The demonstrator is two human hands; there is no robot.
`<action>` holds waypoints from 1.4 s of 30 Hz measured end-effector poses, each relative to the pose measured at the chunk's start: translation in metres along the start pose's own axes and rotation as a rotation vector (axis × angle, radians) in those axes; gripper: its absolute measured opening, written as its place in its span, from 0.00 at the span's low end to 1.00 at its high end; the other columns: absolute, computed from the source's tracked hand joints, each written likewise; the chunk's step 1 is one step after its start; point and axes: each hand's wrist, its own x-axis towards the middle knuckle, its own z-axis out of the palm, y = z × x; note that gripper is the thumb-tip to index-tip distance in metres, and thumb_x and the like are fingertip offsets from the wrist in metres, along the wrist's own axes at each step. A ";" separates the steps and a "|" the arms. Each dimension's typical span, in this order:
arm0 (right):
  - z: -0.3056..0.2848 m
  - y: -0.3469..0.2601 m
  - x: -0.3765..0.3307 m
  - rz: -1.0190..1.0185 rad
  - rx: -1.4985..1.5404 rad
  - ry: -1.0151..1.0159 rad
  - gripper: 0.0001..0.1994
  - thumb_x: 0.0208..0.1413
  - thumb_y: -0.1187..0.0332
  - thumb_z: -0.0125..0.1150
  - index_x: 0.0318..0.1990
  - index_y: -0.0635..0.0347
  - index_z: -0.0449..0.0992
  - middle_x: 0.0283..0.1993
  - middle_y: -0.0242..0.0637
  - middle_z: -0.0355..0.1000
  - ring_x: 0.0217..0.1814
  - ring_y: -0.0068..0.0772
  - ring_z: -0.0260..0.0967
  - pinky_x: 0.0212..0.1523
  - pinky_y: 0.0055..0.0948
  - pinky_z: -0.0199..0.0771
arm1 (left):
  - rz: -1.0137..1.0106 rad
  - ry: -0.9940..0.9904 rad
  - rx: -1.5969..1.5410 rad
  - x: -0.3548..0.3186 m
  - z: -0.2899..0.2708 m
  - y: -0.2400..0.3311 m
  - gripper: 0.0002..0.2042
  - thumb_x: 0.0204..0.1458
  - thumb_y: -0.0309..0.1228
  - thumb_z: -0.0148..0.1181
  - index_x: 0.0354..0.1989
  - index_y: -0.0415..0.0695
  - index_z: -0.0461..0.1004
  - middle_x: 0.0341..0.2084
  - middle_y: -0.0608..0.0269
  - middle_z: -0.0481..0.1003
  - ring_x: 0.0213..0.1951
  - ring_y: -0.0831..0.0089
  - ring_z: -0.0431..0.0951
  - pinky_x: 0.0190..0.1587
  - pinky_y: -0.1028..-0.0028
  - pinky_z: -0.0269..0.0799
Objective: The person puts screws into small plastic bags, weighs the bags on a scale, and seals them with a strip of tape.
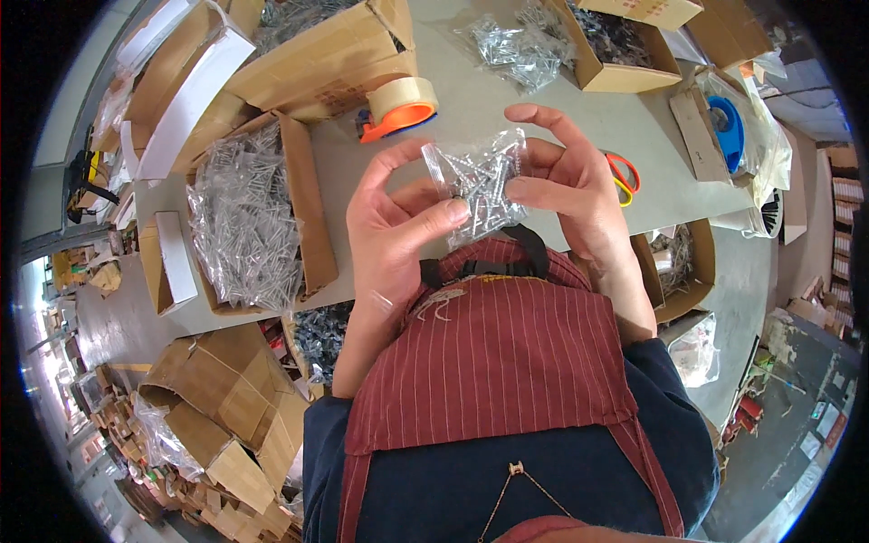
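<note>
Between both hands, above the near part of the grey table (471, 104), I hold up a small clear plastic bag of screws (484, 185). My left hand (394, 204) pinches its left side, thumb in front and the fingers curled behind. At the opposite side, my right hand (570, 181) grips the bag between thumb and fingers, with the index finger raised off it. Silver threaded screws show through the plastic. Whether the bag is sealed I cannot tell. Just beyond my left hand stands an orange tape dispenser (398, 109) with a tan roll.
At left, an open cardboard box (308, 208) holds many bagged screws. More bagged screws (525, 45) lie at the far side beside a box of dark parts (625, 68). Scissors (623, 176) with red and yellow handles rest right of my right hand. A blue tape dispenser (727, 131) stands farther right.
</note>
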 end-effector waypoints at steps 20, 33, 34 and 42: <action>0.003 -0.002 -0.004 -0.046 -0.038 -0.004 0.28 0.55 0.78 0.63 0.62 0.62 0.60 0.43 0.39 0.75 0.46 0.23 0.72 0.48 0.23 0.71 | 0.053 0.059 -0.006 0.005 0.005 -0.006 0.27 0.49 0.19 0.67 0.58 0.34 0.64 0.29 0.61 0.76 0.34 0.76 0.76 0.42 0.78 0.70; -0.002 -0.006 -0.003 -0.097 -0.088 0.074 0.25 0.56 0.78 0.59 0.62 0.64 0.62 0.38 0.37 0.77 0.40 0.21 0.71 0.44 0.22 0.68 | 0.022 0.068 -0.062 0.004 0.004 -0.003 0.27 0.47 0.18 0.66 0.58 0.35 0.65 0.33 0.57 0.78 0.36 0.74 0.78 0.44 0.76 0.71; -0.001 -0.007 -0.003 -0.095 -0.078 0.109 0.26 0.54 0.78 0.59 0.62 0.64 0.63 0.37 0.38 0.77 0.38 0.22 0.70 0.43 0.22 0.66 | 0.024 0.069 -0.062 0.004 0.003 -0.003 0.27 0.47 0.18 0.66 0.58 0.35 0.65 0.33 0.57 0.78 0.36 0.74 0.78 0.44 0.76 0.71; -0.010 -0.001 0.000 -0.112 -0.085 0.083 0.25 0.56 0.78 0.59 0.62 0.64 0.62 0.37 0.38 0.78 0.38 0.22 0.72 0.42 0.22 0.68 | 0.078 0.072 -0.014 0.004 -0.002 -0.008 0.27 0.47 0.17 0.65 0.58 0.37 0.66 0.35 0.56 0.78 0.39 0.74 0.78 0.45 0.75 0.72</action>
